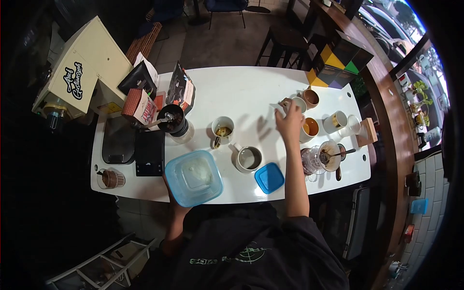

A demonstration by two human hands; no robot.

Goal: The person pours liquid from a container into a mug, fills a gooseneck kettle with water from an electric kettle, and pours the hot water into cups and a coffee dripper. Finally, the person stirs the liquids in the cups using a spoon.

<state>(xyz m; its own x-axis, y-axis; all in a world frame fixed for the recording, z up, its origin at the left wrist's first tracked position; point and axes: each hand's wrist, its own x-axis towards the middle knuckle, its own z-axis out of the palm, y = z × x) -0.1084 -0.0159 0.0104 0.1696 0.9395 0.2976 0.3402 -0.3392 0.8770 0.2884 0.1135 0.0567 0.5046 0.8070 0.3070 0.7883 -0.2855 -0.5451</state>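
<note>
My left hand [178, 207] is closed on the near-left side of a translucent blue plastic container [194, 179], partly hidden beneath it. The container is tilted toward me over the table's front edge. My right hand [290, 121] reaches across the table with thumb and fingers apart, beside a white cup [299, 103]. The hand covers part of that cup, and I cannot tell whether the fingertips touch it. Nearer me stands a cup of amber liquid [311, 127]; behind is a brown cup [310, 98]. A blue lid [269, 178] lies below my right forearm.
On the white table [232, 92] stand a cup with some liquid [223, 129], a grey-white mug [249, 158], and a glass dripper with a paper filter [329, 155]. Left are a black scale [150, 153], coffee bags [181, 89] and a cream-coloured machine [82, 67].
</note>
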